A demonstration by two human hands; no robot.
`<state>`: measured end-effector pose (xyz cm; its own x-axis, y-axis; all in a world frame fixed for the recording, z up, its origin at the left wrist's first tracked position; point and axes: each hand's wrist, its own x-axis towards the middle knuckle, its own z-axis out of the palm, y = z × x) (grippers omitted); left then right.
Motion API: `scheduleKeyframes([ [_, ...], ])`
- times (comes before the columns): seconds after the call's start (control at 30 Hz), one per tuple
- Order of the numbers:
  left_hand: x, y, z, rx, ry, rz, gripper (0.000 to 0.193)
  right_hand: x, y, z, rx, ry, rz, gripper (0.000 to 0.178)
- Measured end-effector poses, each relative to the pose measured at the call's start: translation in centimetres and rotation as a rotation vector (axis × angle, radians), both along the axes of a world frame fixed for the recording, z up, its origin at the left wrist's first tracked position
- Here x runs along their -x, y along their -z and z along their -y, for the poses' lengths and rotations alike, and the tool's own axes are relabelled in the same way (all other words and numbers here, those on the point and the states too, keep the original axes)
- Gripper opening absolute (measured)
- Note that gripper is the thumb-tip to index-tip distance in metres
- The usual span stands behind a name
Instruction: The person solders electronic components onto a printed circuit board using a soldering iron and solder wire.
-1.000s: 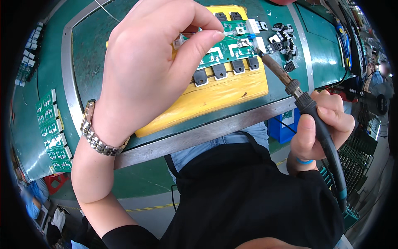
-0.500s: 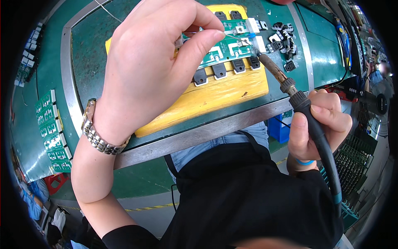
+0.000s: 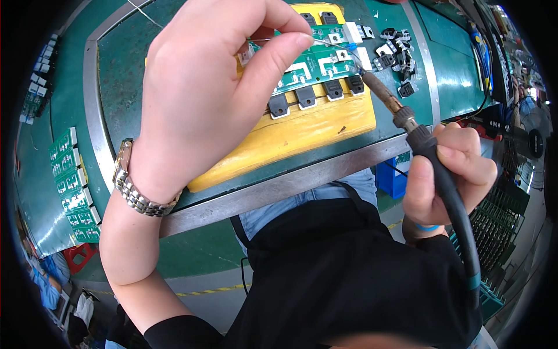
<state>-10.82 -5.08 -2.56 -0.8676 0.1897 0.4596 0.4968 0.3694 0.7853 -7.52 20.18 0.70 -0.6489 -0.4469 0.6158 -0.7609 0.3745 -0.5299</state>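
My left hand pinches a thin solder wire between thumb and forefinger. The wire's far end reaches the right side of a green circuit board. In my right hand is a soldering iron, its tip at the board's right edge, close to the end of the wire. The board lies on a yellow block, and black transistors stick out along its near and far edges. My left hand hides the board's left part.
A heap of loose black components lies right of the block. Finished-looking green boards stand in a row at the far left. A metal strip edges the table's near side. A blue bin sits below that edge.
My left hand has shifted slightly left with the wire. The board and block have moved a little up and left in view. The iron's tip stays near the board's right edge.
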Motion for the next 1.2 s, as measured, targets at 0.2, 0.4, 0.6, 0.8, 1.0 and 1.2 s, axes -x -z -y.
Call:
scheduleKeyframes([
  [0.2, 0.0, -0.1, 0.2, 0.034, 0.004, -0.009, 0.006, 0.0, -0.6, -0.1, 0.054, 0.002, 0.0, 0.04],
  [0.4, 0.5, -0.2, -0.2, 0.067, 0.009, -0.028, 0.006, 0.2, 0.3, 0.1, 0.044, -0.014, -0.015, 0.04],
  [0.6, 0.5, -0.4, 0.2, 0.098, 0.024, -0.045, 0.006, 0.3, 0.4, 0.2, 0.03, -0.002, -0.022, 0.041],
  [0.8, 0.3, -0.6, 0.2, 0.131, 0.028, -0.056, 0.006, 0.2, 0.4, 0.2, 0.025, -0.003, 0.016, 0.042],
  [1.0, 0.2, -0.7, 1.8, 0.158, 0.04, -0.076, 0.006, 0.0, -0.5, -0.3, 0.055, 0.013, 0.018, 0.042],
  [1.2, 0.5, -1.0, 1.5, 0.196, 0.051, -0.093, 0.005, -0.1, -0.3, -0.4, 0.06, 0.039, 0.049, 0.04],
])
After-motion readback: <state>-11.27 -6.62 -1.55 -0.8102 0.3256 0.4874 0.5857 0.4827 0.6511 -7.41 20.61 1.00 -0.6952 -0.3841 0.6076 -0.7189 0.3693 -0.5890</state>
